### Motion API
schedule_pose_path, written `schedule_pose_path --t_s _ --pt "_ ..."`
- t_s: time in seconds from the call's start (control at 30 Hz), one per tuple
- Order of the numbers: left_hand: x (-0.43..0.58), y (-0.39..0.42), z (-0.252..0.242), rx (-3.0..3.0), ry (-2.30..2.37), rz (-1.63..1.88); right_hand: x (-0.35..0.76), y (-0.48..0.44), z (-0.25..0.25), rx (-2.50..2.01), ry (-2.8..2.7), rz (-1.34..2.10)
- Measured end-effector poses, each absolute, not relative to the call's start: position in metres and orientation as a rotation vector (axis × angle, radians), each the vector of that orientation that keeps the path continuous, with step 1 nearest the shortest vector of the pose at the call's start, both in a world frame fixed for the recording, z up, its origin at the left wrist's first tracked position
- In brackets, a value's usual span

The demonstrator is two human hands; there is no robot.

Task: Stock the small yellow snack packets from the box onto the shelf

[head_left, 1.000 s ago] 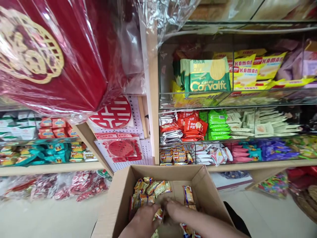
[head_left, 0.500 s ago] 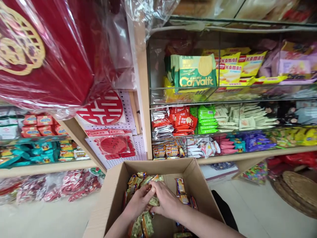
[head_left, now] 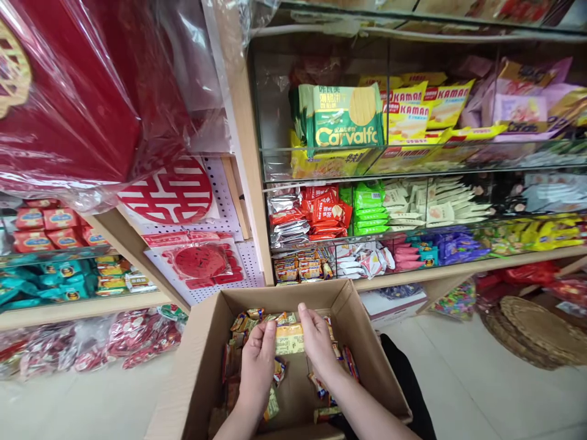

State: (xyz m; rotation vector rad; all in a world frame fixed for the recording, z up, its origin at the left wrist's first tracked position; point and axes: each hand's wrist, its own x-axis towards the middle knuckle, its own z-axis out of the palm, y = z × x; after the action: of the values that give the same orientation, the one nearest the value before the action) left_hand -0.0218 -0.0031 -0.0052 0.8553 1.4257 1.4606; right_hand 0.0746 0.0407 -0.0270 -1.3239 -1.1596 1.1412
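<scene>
Between my two hands is a row of small yellow wrapped snack packets (head_left: 289, 339), gripped at both ends. My left hand (head_left: 258, 360) presses its thumb against the left end, and my right hand (head_left: 318, 342) pinches the right end the same way. Both hands are inside an open cardboard box (head_left: 376, 366), above its floor. More wrapped snack packets (head_left: 241, 324) lie loose along the box's left side, with others along its right side. How many packets I hold, I cannot tell.
Shelves behind the box hold green biscuit packs (head_left: 346, 116), red packets (head_left: 328, 211) and small orange packets (head_left: 302, 267). A large red plastic-wrapped item (head_left: 82, 91) hangs at upper left. Woven trays (head_left: 541, 330) rest on the floor at right.
My hands have moved apart from being clasped together among the packets, and now hold the yellow packets between them. The view has shifted a little to the right.
</scene>
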Motion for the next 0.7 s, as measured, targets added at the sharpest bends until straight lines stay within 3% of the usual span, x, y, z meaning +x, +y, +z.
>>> schedule_pose_path --t_s 0.47,0.7 --pt "-0.036 -0.009 0.008 1.301 1.884 1.327 0.079 0.039 -0.022 -1.328 -1.197 0.964" --pt "-0.038 -0.003 0.019 1.261 1.830 1.426 0.069 0.035 0.011 -1.275 -0.776 1.402"
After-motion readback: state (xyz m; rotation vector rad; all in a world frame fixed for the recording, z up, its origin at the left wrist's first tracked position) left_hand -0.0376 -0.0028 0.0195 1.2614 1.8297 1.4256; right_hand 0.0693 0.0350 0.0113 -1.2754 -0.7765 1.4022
